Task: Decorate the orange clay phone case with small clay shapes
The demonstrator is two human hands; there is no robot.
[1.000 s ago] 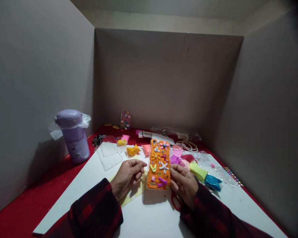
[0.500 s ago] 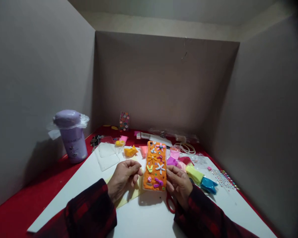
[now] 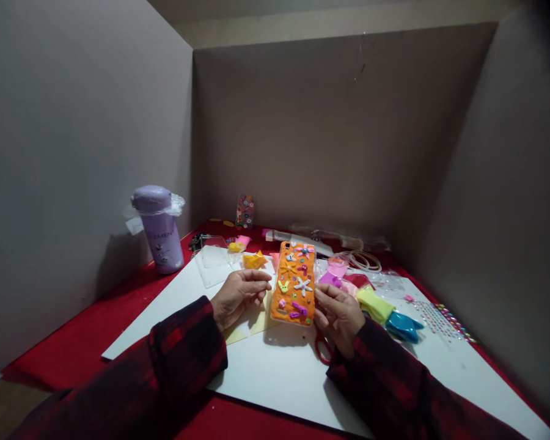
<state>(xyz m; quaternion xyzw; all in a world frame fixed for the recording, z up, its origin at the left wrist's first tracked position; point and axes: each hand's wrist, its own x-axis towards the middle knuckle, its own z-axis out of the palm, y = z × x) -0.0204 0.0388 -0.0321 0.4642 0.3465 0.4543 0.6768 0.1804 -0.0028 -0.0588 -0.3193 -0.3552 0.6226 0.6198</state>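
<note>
The right hand (image 3: 340, 311) pinches the orange clay-covered rectangular phone case (image 3: 293, 281) above the white board (image 3: 275, 366); multicoloured moulded figures (image 3: 303, 285) and shiny gems (image 3: 308, 321) already fill it, apparently leaving little undone. The left hand (image 3: 238, 296) curls just beside, its grip impossible to tell

The orange phone case (image 3: 294, 284) is hiding most of a coral packet (image 3: 275, 261) behind it. The right hand (image 3: 341, 311) is covering part of a red loop handle (image 3: 319, 348); the left hand (image 3: 239, 297) is overlapping a yellow sheet (image 3: 262, 322). Plaid sleeves (image 3: 186, 348) are running off the bottom edge. Gems (image 3: 440, 322) at right are appearing too tiny to count, and the purple bottle's (image 3: 164, 244) small print is blurring.
</note>
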